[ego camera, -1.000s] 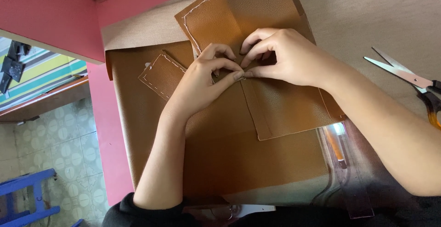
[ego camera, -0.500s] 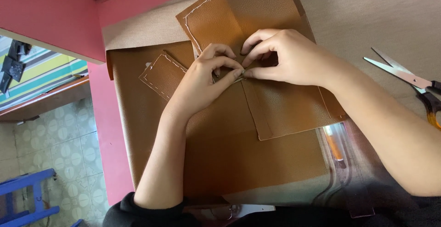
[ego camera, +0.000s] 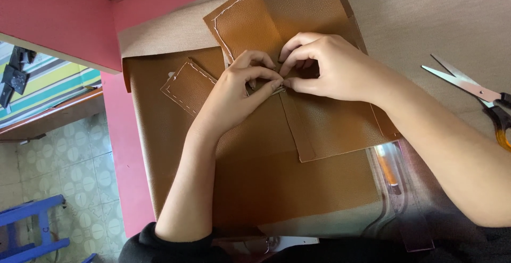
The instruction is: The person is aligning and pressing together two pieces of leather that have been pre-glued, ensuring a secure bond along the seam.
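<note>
a fold in the brown leather piece (ego camera: 324, 119) is being pinched between the closed fingertips of the left hand (ego camera: 239, 90) and right hand (ego camera: 330, 66); scissors (ego camera: 474, 95) are lying well apart on the counter (ego camera: 426, 18).

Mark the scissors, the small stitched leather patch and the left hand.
scissors (ego camera: 468, 84), head view, on the blades.
small stitched leather patch (ego camera: 189, 87), head view, its middle.
left hand (ego camera: 239, 95), head view, back of hand.

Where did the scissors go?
The scissors lie at the far right edge of the head view, on the beige table cover, open and apart from the brown leather pieces, just beyond the person's right forearm.
</note>
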